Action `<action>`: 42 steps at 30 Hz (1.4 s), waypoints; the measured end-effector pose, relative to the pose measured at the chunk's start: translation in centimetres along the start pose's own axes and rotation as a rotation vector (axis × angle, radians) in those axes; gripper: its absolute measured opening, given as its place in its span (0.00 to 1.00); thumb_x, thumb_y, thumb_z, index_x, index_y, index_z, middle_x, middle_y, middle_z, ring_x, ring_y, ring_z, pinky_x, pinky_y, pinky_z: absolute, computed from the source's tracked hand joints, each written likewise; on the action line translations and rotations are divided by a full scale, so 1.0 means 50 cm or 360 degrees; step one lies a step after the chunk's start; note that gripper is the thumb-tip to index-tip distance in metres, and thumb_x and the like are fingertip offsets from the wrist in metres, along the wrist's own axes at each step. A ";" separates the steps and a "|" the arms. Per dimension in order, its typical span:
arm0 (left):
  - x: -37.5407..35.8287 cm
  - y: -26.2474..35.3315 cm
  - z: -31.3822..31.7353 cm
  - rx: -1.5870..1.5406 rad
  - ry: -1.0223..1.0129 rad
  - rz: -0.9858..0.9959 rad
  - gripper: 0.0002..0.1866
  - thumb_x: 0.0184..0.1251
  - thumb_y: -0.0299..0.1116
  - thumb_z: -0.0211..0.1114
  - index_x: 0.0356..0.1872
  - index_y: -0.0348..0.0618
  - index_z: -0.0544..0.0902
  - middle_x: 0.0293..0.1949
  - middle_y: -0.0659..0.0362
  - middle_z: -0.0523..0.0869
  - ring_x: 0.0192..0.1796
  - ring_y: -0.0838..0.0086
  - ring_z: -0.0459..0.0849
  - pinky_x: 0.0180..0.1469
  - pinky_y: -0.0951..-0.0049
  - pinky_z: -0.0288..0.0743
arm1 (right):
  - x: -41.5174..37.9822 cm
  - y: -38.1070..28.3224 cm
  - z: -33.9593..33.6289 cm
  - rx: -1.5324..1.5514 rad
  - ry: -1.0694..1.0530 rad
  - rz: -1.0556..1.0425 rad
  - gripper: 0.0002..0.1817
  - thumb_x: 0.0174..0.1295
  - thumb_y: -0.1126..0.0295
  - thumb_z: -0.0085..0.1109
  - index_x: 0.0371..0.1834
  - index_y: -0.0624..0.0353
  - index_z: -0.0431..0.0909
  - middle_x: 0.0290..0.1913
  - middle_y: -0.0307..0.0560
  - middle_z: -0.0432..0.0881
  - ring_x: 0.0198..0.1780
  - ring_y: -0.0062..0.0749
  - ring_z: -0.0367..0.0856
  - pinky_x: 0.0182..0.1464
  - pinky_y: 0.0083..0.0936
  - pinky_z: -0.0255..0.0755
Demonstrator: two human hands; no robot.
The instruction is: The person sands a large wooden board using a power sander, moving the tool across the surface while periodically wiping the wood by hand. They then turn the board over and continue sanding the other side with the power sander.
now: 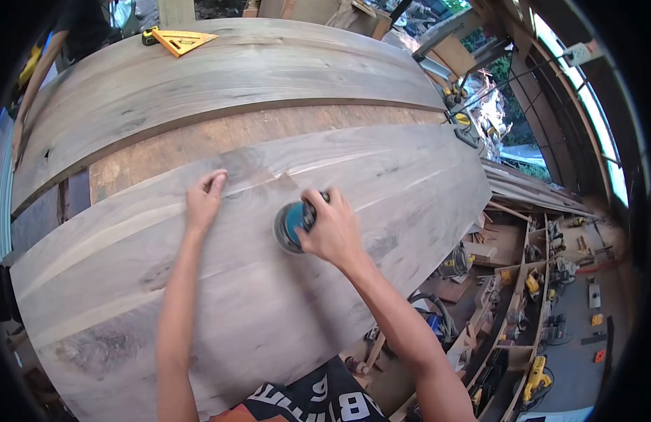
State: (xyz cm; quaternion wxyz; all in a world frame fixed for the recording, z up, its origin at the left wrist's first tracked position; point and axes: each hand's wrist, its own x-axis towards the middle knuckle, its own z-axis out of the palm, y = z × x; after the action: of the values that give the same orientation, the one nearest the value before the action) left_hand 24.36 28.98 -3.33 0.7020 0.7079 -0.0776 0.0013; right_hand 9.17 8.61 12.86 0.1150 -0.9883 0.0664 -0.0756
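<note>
The sander (292,221) is sitting on the middle of the near wooden board (248,309) with the right hand (334,231) gripping its top, while the left hand (204,202), its fingers curling, is extending over the board beside it, though I cannot tell whether it is pinching anything.

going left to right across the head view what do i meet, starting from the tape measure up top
tape measure → left hand → sander → right hand holding it → lower-right yellow power tool → white outlet near the top right
</note>
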 end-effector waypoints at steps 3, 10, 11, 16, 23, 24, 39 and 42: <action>0.048 -0.031 -0.021 -0.0362 0.0255 -0.0016 0.08 0.75 0.26 0.69 0.48 0.32 0.88 0.42 0.57 0.91 0.46 0.78 0.87 0.52 0.78 0.80 | -0.010 0.025 -0.005 0.0022 0.0012 0.0093 0.30 0.43 0.67 0.81 0.54 0.46 0.80 0.48 0.54 0.79 0.50 0.57 0.82 0.49 0.47 0.79; 0.040 -0.032 0.014 -0.0197 0.0444 -0.0011 0.07 0.75 0.25 0.68 0.48 0.31 0.85 0.41 0.58 0.90 0.45 0.80 0.87 0.52 0.78 0.80 | 0.160 0.092 0.018 -0.0053 0.0173 0.0043 0.29 0.46 0.65 0.80 0.54 0.48 0.80 0.48 0.55 0.80 0.50 0.59 0.83 0.49 0.48 0.78; 0.040 -0.026 0.018 -0.0185 0.0425 0.0006 0.08 0.76 0.25 0.68 0.49 0.31 0.85 0.40 0.58 0.90 0.45 0.80 0.87 0.52 0.78 0.80 | 0.177 0.095 0.021 -0.0079 0.0184 0.0033 0.29 0.47 0.65 0.80 0.54 0.47 0.79 0.48 0.55 0.80 0.50 0.59 0.83 0.49 0.48 0.78; 0.038 -0.007 0.029 -0.0108 0.0405 0.0088 0.08 0.76 0.26 0.67 0.49 0.31 0.85 0.40 0.58 0.90 0.44 0.80 0.87 0.50 0.78 0.80 | 0.247 0.081 0.035 -0.0057 0.0175 -0.0003 0.28 0.47 0.65 0.78 0.54 0.46 0.78 0.46 0.56 0.80 0.48 0.60 0.83 0.47 0.48 0.78; 0.037 -0.008 0.030 -0.0196 0.0390 0.0099 0.09 0.75 0.28 0.69 0.49 0.32 0.86 0.40 0.58 0.90 0.44 0.79 0.87 0.51 0.77 0.80 | 0.296 0.037 0.055 -0.0098 0.0212 -0.0086 0.29 0.46 0.63 0.79 0.54 0.46 0.78 0.46 0.57 0.80 0.46 0.61 0.84 0.46 0.49 0.79; 0.038 -0.009 0.029 -0.0190 0.0386 0.0104 0.09 0.75 0.28 0.69 0.48 0.33 0.86 0.40 0.58 0.90 0.44 0.79 0.87 0.51 0.76 0.80 | 0.307 0.034 0.060 -0.0104 0.0216 -0.0096 0.29 0.46 0.62 0.79 0.54 0.46 0.78 0.46 0.57 0.80 0.46 0.61 0.84 0.46 0.49 0.79; 0.100 -0.013 -0.107 -0.0146 0.0618 0.0030 0.10 0.75 0.26 0.65 0.53 0.35 0.87 0.44 0.54 0.91 0.48 0.74 0.89 0.56 0.73 0.81 | 0.285 -0.010 0.070 -0.0054 0.0210 -0.0156 0.26 0.48 0.64 0.76 0.53 0.45 0.79 0.49 0.62 0.77 0.48 0.64 0.81 0.45 0.53 0.79; 0.100 -0.016 -0.102 0.0084 0.0559 0.0021 0.12 0.76 0.26 0.64 0.56 0.36 0.85 0.45 0.56 0.91 0.50 0.74 0.88 0.59 0.73 0.80 | 0.309 -0.005 0.071 -0.0163 0.0205 -0.0079 0.26 0.48 0.64 0.77 0.51 0.46 0.79 0.47 0.60 0.77 0.47 0.62 0.81 0.46 0.50 0.78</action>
State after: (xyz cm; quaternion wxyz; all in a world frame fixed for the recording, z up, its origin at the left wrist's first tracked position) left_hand 29.92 33.51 -3.50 0.6858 0.7145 0.0417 0.1316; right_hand 24.91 7.34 11.56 0.0580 -0.9873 0.0528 -0.1383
